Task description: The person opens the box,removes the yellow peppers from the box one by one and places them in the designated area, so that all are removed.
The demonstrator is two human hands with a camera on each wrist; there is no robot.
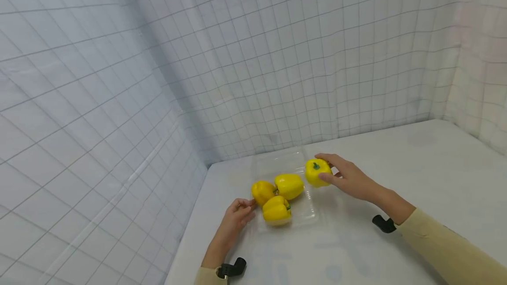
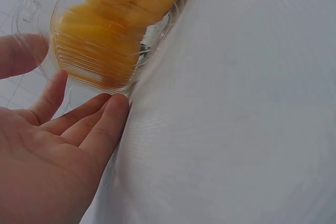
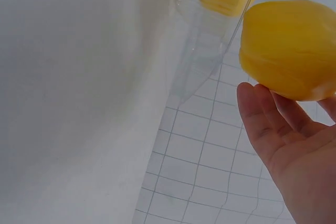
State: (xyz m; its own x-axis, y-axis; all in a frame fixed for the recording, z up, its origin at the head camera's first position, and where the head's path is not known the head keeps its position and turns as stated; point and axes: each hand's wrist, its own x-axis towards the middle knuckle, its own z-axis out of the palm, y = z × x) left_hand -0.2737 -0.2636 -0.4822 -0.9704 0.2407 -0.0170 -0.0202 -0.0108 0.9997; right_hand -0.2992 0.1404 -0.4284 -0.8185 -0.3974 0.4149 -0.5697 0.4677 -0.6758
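Closest to me comes a pale yellow sleeve (image 1: 447,245), reaching in from the lower right, with a black wrist device (image 1: 384,224) just past its cuff. Out of it stretches the person's right hand (image 1: 348,179) — thumb on one side, fingers bent round the other — gripping a yellow bell pepper (image 1: 315,171). That pepper is held up off the white table (image 1: 396,162), by the right edge of a clear plastic container (image 1: 304,210), its green stem turned toward the head camera.

Three more peppers sit together in the container: a deeper-yellow pepper (image 1: 262,191) at the left, a bright pepper (image 1: 290,187) behind, and a front pepper (image 1: 277,209) with its stem pointing right. Over on the container's left side is the left hand (image 1: 236,215), its fingers loosely bent and apart, fingertips against the ridged wall; whether the thumb presses on the rim — I can't tell. Around the table hangs white cloth (image 1: 277,56) marked with a grid of thin dark lines.
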